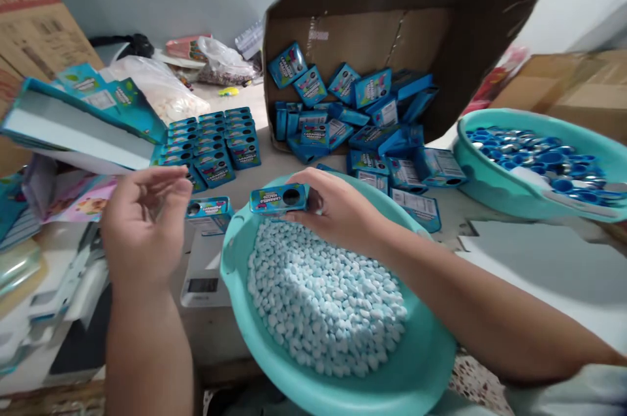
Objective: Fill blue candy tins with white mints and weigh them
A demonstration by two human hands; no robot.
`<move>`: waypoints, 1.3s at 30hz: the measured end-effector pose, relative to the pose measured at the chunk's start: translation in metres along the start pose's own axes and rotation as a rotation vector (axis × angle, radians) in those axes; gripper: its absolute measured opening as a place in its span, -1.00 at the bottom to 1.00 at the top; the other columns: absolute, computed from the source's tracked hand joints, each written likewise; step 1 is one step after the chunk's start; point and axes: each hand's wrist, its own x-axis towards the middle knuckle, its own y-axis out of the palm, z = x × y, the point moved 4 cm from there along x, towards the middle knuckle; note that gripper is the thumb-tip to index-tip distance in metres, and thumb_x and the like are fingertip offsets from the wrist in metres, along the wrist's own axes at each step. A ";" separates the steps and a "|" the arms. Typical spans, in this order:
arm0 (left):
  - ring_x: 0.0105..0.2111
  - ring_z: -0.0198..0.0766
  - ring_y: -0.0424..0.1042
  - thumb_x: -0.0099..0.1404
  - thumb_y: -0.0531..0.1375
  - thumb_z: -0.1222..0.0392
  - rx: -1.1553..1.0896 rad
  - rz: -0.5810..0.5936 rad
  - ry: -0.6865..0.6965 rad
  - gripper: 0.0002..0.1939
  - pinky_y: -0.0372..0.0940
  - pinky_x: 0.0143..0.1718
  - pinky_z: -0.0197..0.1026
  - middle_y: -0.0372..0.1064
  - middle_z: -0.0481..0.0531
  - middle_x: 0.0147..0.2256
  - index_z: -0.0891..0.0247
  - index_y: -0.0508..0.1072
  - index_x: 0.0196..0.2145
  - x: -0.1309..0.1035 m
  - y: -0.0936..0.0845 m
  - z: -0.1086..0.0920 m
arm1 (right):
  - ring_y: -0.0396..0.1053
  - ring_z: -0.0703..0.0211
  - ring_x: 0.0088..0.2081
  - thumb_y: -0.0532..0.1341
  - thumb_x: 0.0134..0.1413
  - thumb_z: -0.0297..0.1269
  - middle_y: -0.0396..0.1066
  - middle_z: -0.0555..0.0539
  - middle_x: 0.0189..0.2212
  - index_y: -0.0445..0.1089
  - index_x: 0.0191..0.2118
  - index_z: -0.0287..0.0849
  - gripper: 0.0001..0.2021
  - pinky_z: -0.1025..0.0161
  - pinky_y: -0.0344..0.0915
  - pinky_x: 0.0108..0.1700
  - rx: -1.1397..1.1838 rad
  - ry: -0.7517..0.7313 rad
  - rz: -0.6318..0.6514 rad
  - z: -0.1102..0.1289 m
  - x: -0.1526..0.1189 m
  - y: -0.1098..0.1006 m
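My right hand [337,207] grips a small blue candy box [275,200] by its right end, over the far left rim of a turquoise basin [392,390]. A dark round opening shows on the side of the box facing me. Pale blue and white candies [328,298] fill much of the basin. My left hand [144,223] is raised left of the basin, fingers loosely curved and apart from the thumb, with nothing visible in it. Close to its fingertips, another blue candy box [210,212] stands on a white scale [208,272], whose display is unreadable.
Rows of blue boxes [213,148] stand behind the scale. A tilted carton [343,31] spills more boxes toward the basin. To the right, another turquoise basin [465,174] holds blue and silvery pieces. An open display box [83,128] lies at left.
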 end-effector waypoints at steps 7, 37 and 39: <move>0.03 -0.05 0.48 0.27 0.31 -0.14 0.222 0.309 -0.132 -0.56 0.35 0.13 0.04 0.52 0.15 -0.01 0.21 0.51 -0.05 0.022 -0.020 0.063 | 0.39 0.11 -0.27 0.34 0.09 -0.29 0.45 -0.08 -0.27 0.42 -0.12 -0.14 -0.78 0.24 0.25 -0.27 -0.054 0.075 0.072 0.005 0.000 0.012; -0.13 0.01 0.56 0.03 0.41 0.05 0.277 0.588 -0.316 -0.52 0.45 -0.09 0.03 0.55 0.07 -0.16 0.15 0.41 -0.10 0.009 -0.013 0.096 | 0.31 0.22 -0.50 0.41 0.00 -0.24 0.41 0.01 -0.43 0.42 -0.08 -0.10 -0.66 0.28 0.23 -0.47 0.005 0.290 -0.046 -0.005 0.007 0.004; -0.19 -0.02 0.54 0.07 0.40 0.05 0.351 0.445 -0.119 -0.56 0.44 -0.10 0.03 0.54 0.06 -0.21 0.13 0.45 -0.09 0.011 -0.015 0.085 | 0.32 0.21 -0.48 0.41 0.00 -0.24 0.42 0.00 -0.41 0.43 -0.09 -0.11 -0.67 0.28 0.23 -0.47 0.017 0.272 -0.070 -0.004 0.006 0.001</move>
